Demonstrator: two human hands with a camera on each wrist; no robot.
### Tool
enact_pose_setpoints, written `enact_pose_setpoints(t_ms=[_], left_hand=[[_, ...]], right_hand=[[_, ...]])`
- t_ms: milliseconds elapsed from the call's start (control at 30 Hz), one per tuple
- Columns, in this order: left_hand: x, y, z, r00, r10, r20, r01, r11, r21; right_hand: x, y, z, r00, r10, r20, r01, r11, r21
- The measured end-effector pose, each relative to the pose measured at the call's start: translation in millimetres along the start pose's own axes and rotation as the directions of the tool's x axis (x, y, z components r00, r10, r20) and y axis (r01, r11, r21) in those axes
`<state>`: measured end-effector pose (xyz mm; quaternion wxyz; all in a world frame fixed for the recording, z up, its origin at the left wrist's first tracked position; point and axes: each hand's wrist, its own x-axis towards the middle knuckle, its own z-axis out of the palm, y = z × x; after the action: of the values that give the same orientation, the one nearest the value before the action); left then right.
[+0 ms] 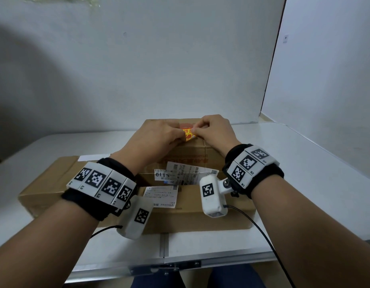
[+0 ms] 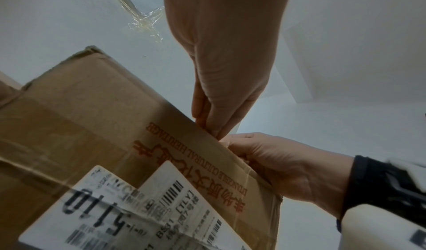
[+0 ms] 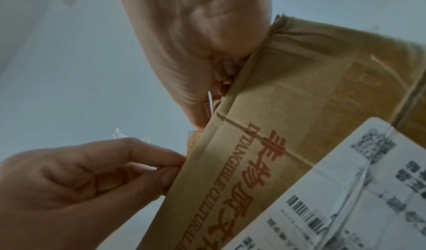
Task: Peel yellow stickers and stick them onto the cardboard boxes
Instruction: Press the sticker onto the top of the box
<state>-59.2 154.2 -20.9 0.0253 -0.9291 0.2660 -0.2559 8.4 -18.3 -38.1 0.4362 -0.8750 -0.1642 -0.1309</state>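
Observation:
A small yellow sticker with red print (image 1: 187, 134) is held above the top of the upper cardboard box (image 1: 192, 151). My left hand (image 1: 181, 135) pinches its left edge and my right hand (image 1: 197, 132) pinches its right edge. In the left wrist view, my left hand (image 2: 214, 130) and right hand (image 2: 230, 143) meet at the box (image 2: 92, 126) edge, and the sticker is hidden. In the right wrist view, a sliver of the sticker (image 3: 192, 142) shows between my right hand (image 3: 200, 121) and left hand (image 3: 177, 164), beside the box (image 3: 311, 99).
The upper box rests on a larger flat box (image 1: 200, 215), and another box (image 1: 47, 183) lies to the left. White shipping labels (image 1: 180, 173) are stuck on the boxes. A white paper slip (image 1: 90, 157) lies behind the left box. The white table (image 1: 304, 163) stands against a wall.

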Motion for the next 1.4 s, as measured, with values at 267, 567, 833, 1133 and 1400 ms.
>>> enact_pose_setpoints(t_ms=[267,567,833,1133,1400], left_hand=[[-1,3,-1,1.0,0.006,0.006,-0.006,1.0,-0.012],[-1,2,1,1.0,0.005,-0.008,-0.005,1.0,-0.023],[0,-1,-1,0.998,0.0,0.064,0.004,0.999,-0.051],[9,-3,6,0.956,-0.025,0.294,0.053,0.995,-0.088],[2,-16,11,0.942,-0.096,0.322,0.164,0.968,-0.191]], right_hand=[[2,2,2,1.0,-0.011,0.018,0.012,0.997,-0.078],[4,-1,1,0.999,-0.006,0.039,0.014,0.979,-0.205],[1,-6,-1,1.0,-0.01,0.02,0.016,0.954,-0.299],[-6,-10,-4,0.999,-0.017,0.027,0.024,0.958,-0.286],[-6,-5,-1,0.998,-0.041,0.044,0.052,0.954,-0.294]])
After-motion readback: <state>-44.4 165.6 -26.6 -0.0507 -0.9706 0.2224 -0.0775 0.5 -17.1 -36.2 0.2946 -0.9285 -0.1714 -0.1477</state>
